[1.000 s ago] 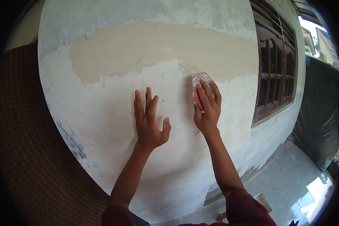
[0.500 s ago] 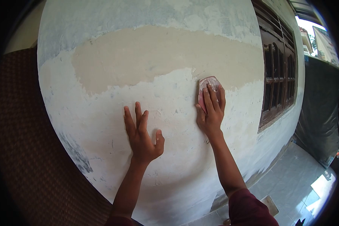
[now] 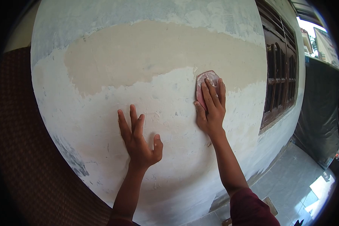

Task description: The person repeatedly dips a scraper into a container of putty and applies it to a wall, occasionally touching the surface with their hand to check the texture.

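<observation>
A flat reddish-pink pad [image 3: 201,90] with angled corners lies against the wall [image 3: 169,94], its face smeared with white. My right hand [image 3: 213,109] presses over it, fingers along its face and thumb at its left lower edge. I cannot make out whether it is a spreader or a sanding pad. Lower and to the left, my left hand [image 3: 140,145] is open with fingers spread, at or very near the white surface, holding nothing. Above both hands runs a beige patch [image 3: 139,52] with ragged edges, between whiter and bluish-grey coated areas.
A brown barred window [image 3: 280,71] is set in the wall at right. Beyond it hangs a dark sheet [image 3: 320,109]. Grey tiles [image 3: 286,180] cover the floor, where a small block-like object [image 3: 270,205] lies. A brown woven surface [image 3: 37,150] borders the left side.
My left hand has shifted slightly down and left. My right hand, still on the pad, has moved slightly up. The camera view has shifted a little.
</observation>
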The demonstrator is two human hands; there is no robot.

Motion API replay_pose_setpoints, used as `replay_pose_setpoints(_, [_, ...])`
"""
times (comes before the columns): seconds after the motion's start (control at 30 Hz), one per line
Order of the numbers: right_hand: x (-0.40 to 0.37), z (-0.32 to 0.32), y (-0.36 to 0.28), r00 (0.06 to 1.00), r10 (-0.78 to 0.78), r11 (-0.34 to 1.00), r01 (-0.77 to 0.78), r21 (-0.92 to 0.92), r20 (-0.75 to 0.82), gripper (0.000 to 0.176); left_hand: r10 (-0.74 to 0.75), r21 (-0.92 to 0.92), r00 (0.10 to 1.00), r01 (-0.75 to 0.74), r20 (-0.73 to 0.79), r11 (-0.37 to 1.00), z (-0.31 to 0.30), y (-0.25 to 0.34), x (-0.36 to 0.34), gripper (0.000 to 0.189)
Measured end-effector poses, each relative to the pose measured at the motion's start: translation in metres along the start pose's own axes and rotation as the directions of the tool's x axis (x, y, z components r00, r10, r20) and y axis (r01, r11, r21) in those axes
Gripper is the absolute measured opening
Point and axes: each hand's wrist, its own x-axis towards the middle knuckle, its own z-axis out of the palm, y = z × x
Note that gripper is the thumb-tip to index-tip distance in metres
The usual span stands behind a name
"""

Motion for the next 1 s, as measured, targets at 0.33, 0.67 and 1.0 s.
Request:
replay_pose_setpoints(0.33, [0.002, 0.0, 0.004, 1.0, -0.005, 0.999, 0.005, 0.034, -0.003, 0.051, 0.012, 0.008, 1.0, -0.012, 0.007, 1.0, 0.0, -0.001, -0.001, 0.067])
replay_pose_setpoints(0.67, [-0.033, -0.011, 0.004, 0.996, 0.032, 0.999, -0.032, 0.006, 0.087, 0.054, 0.01, 0.002, 1.0, -0.01, 0.01, 1.0, -0.001, -0.001, -0.001, 0.064])
replay_pose_setpoints(1.0, [-0.022, -0.011, 0.0, 0.994, 0.041, 0.998, -0.036, -0.048, 0.099, 0.054, 0.014, 0.0, 1.0, -0.014, 0.017, 1.0, -0.001, -0.002, -0.001, 0.065])
